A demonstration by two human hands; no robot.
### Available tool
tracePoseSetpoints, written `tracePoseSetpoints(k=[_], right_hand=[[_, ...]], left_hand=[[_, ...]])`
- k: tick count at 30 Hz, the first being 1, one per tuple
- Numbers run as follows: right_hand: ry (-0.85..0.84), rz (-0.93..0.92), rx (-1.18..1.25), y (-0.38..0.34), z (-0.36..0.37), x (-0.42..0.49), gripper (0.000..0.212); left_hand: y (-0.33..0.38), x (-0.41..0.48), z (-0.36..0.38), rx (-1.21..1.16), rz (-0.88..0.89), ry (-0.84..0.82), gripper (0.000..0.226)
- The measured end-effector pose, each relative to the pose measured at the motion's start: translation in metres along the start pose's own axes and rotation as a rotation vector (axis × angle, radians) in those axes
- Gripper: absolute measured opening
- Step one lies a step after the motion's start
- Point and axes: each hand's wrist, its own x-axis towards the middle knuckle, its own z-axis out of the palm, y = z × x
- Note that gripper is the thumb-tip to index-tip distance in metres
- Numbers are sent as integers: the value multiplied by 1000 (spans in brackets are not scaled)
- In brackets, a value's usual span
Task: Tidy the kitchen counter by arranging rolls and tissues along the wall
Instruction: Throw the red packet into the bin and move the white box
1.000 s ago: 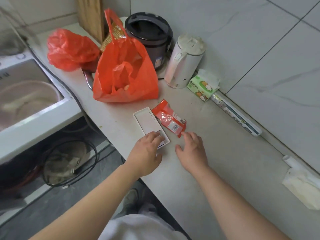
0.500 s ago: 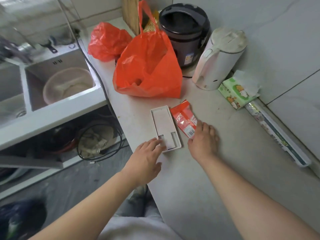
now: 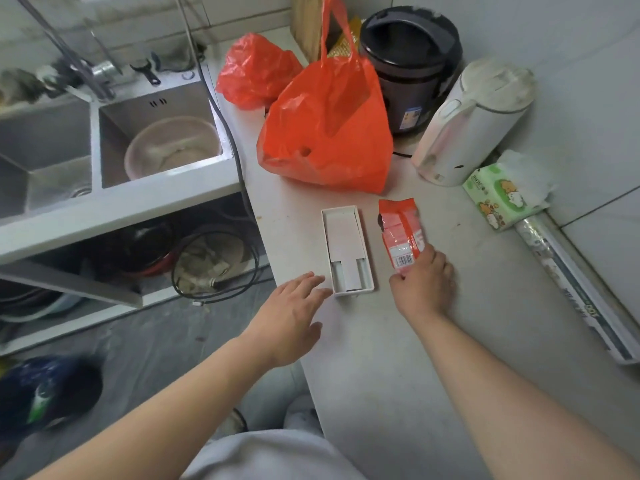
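Observation:
A green tissue pack [image 3: 502, 199] lies against the wall beside the kettle. A long film roll in its box [image 3: 581, 289] lies along the wall to its right. My right hand [image 3: 424, 282] grips the near end of a small red packet [image 3: 400, 230] on the counter. Just left of it sits a white open box tray [image 3: 348, 251]. My left hand [image 3: 294, 313] hovers at the counter's edge with fingers spread, close to the tray's near corner and holding nothing.
A large orange plastic bag [image 3: 329, 133] stands behind the tray, a smaller red bag [image 3: 256, 74] behind it. A dark rice cooker [image 3: 412, 64] and white kettle [image 3: 474, 123] stand by the wall. The sink [image 3: 156, 109] with a bowl is at left.
My right hand has closed on the red packet's near end and shifted it away from the tray. My left hand has come off the white tray and opened. The view swung left.

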Motion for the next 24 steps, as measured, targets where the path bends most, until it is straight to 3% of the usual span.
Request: tracePoseSetpoints(k=[11,17,24], right_hand=[[98,-58,-22,-15,-14,-90,67],[98,-268,-86,-83,4,-163,68],[-43,-556,-158,-187,42,-254,70]], left_hand=[[-21,-54,4,-65,20,71,64],[-60,-130,10,-114,-18,144,65],[-133,-260,19,-174,-275,227,67]])
